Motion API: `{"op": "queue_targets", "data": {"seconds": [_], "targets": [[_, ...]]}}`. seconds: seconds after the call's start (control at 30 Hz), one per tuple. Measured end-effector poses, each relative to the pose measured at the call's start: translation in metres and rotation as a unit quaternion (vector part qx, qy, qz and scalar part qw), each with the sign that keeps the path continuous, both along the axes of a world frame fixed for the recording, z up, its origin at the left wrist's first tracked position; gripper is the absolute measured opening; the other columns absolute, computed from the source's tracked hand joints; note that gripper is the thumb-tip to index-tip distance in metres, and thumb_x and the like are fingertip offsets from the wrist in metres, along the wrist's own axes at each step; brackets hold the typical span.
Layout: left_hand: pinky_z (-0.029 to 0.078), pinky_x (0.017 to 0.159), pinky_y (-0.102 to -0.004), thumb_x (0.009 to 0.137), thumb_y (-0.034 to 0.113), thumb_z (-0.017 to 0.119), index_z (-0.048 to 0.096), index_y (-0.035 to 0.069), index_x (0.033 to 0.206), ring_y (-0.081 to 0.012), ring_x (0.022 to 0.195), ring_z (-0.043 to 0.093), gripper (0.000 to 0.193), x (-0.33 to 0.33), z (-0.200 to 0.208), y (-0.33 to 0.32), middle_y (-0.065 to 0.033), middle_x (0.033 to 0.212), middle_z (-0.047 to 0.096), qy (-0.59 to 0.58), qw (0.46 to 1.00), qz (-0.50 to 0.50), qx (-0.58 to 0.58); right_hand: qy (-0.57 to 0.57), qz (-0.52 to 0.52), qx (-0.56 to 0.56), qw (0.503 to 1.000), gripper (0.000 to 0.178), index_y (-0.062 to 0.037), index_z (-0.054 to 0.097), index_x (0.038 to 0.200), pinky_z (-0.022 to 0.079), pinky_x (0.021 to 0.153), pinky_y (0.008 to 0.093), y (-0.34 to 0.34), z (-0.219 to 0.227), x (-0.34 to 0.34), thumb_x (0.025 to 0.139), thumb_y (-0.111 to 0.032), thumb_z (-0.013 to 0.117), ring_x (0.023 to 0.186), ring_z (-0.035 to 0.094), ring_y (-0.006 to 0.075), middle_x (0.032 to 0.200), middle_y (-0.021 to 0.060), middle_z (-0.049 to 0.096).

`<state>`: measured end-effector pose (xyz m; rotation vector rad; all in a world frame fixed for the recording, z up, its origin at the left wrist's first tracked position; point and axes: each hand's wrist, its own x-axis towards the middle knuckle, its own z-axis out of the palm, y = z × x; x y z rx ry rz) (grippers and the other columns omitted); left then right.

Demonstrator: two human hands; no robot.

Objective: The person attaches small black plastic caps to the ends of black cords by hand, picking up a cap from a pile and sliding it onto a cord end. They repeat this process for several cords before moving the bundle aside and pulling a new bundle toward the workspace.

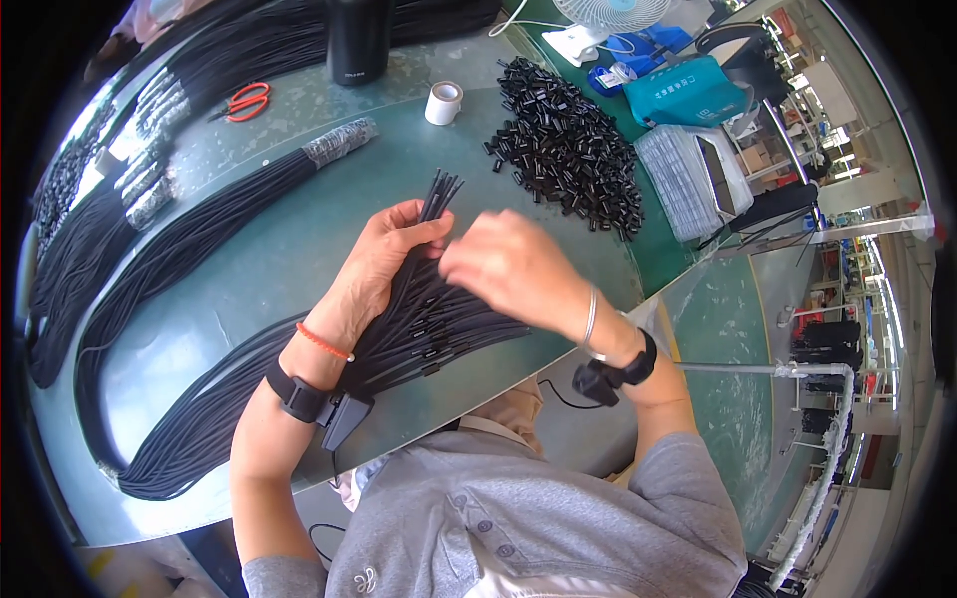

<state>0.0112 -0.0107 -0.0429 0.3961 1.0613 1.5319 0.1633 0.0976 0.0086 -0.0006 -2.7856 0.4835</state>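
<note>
My left hand (391, 239) is closed around a small bundle of thin black cords (433, 197), their cut ends sticking up past the thumb. Close beside it on the right is my right hand (513, 267), smeared by motion, its fingers bent toward the left thumb; whether it pinches anything cannot be made out. Below both hands, more black cords (214, 419) fan out over the table, and several short black sleeves (431, 329) sit on or among them. A heap of loose short black tubes (568, 145) lies beyond my right hand.
On the green table (299, 224) are a roll of white tape (443, 104), orange-handled scissors (249, 102), a black cylindrical bottle (358, 45) and wrapped cord bundles (341, 143). At the far right stand a fan (613, 12), a teal bag (688, 92) and a plastic-covered box (688, 179).
</note>
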Motion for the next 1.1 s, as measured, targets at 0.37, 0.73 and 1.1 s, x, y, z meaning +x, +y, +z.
{"op": "queue_targets", "data": {"seconds": [0.37,0.73,1.1], "targets": [[0.044,0.064,-0.0209,0.088,0.012,0.065,0.062,0.001,0.093,-0.0073,0.066,0.053,0.012,0.000,0.009,0.000,-0.0003,0.077,0.059,-0.030,1.000,-0.004,0.003,0.072,-0.237,0.157,0.956,0.013,-0.0082,0.063,0.094,0.050,0.070,0.0361,0.081,-0.053,0.020,0.082,-0.009,0.066,0.078,0.060,0.0267,0.088,0.0092,0.061],[0.042,0.062,-0.0194,0.084,0.010,0.069,0.062,0.003,0.092,-0.0067,0.066,0.052,0.013,-0.001,0.003,-0.001,-0.0004,0.076,0.060,0.005,0.999,-0.027,0.028,0.023,-0.141,-0.664,0.734,0.014,-0.0016,0.063,0.100,0.051,0.074,0.0239,0.048,-0.020,-0.003,0.087,-0.007,0.066,0.082,0.063,0.0116,0.091,0.0041,0.065],[0.041,0.061,-0.0185,0.085,0.014,0.070,0.063,0.003,0.093,-0.0057,0.064,0.050,0.015,-0.001,0.000,-0.001,0.0017,0.073,0.057,0.004,1.000,-0.021,0.011,-0.022,-0.044,0.024,0.998,0.010,-0.0071,0.067,0.090,0.051,0.070,0.0325,0.000,-0.002,0.004,0.081,-0.009,0.069,0.078,0.061,0.0211,0.082,0.0052,0.065]]}}
